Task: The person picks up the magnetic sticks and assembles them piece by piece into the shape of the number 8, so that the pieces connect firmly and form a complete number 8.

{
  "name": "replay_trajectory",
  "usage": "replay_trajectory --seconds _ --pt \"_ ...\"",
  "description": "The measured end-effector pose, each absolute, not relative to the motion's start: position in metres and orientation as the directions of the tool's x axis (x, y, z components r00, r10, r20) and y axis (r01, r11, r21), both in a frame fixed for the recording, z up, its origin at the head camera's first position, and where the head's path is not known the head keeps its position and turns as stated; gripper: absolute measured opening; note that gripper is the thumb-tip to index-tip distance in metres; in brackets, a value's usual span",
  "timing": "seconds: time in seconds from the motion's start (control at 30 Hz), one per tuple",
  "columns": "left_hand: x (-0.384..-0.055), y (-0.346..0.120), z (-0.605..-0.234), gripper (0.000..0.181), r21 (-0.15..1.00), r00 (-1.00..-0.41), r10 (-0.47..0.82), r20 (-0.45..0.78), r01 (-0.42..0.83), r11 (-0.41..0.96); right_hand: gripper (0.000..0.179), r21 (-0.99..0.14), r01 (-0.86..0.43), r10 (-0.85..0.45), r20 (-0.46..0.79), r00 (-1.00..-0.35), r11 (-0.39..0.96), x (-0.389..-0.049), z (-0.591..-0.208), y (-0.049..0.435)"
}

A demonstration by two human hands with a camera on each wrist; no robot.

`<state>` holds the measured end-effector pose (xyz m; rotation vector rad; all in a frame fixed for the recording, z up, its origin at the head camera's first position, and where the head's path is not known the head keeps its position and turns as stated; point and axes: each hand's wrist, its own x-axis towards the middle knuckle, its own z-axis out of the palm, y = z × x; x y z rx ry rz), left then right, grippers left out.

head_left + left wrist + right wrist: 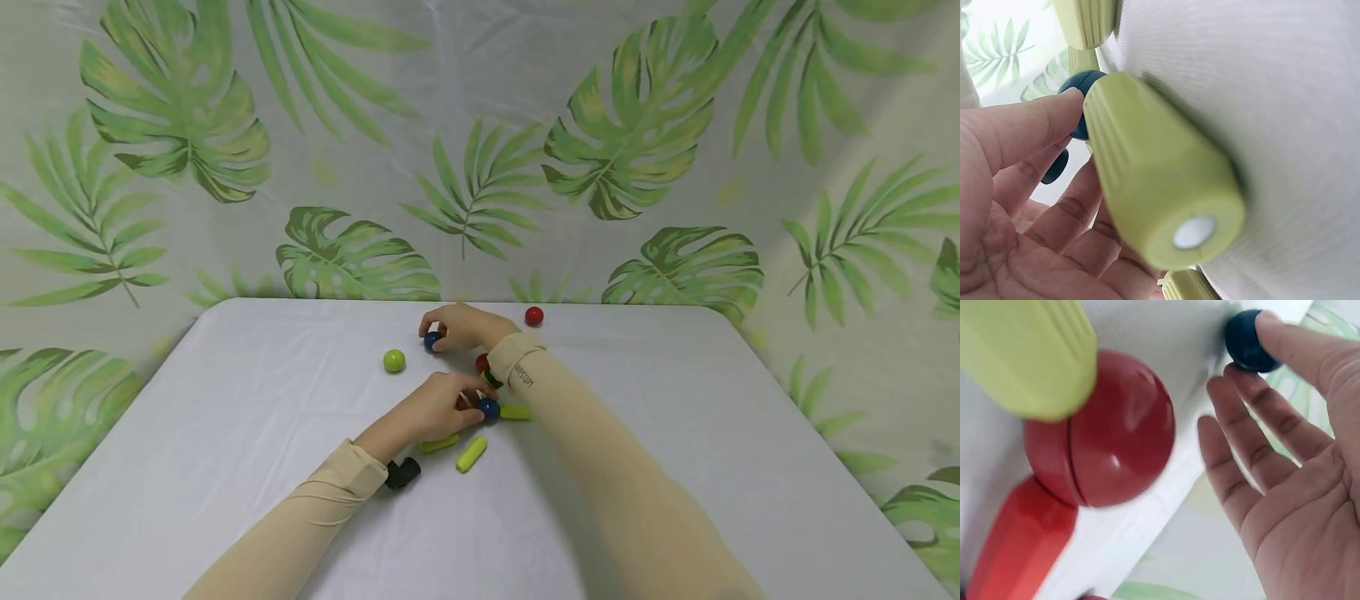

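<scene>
My left hand (pixel 442 407) pinches a dark blue ball (pixel 489 409) between thumb and fingers, close over the table. A yellow-green ribbed stick (pixel 516 412) lies right beside that ball. Farther back, my right hand (pixel 463 326) pinches another dark blue ball (pixel 432 341); in the right wrist view, the thumb and index fingertip are on this ball (pixel 1250 340) while the other fingers extend loosely. In the left wrist view, a yellow-green stick (pixel 1154 169) with a white end fills the foreground, partly covering the blue ball (pixel 1079 94).
On the white table (pixel 300 350), a light green ball (pixel 393 361) sits left of my hands and a red ball (pixel 534 316) near the back edge. Another red ball (pixel 1116 431) touches a red stick (pixel 1025 540). Yellow-green sticks (pixel 472 454) lie near my left hand. Leaf-patterned cloth (pixel 472 200) hangs behind.
</scene>
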<state>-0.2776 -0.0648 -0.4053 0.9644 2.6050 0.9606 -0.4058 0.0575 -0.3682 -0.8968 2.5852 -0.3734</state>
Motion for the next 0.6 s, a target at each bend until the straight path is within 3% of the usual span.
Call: replay_trajectory --seconds 0.6 --pt "-0.282 -0.067 -0.409 0.028 0.642 -0.768 0.639 0.033 0.507 0.575 0.029 -0.405 -0.463 -0.583 -0.252 -0.772 0.789 -0.405 -0.367 0.078"
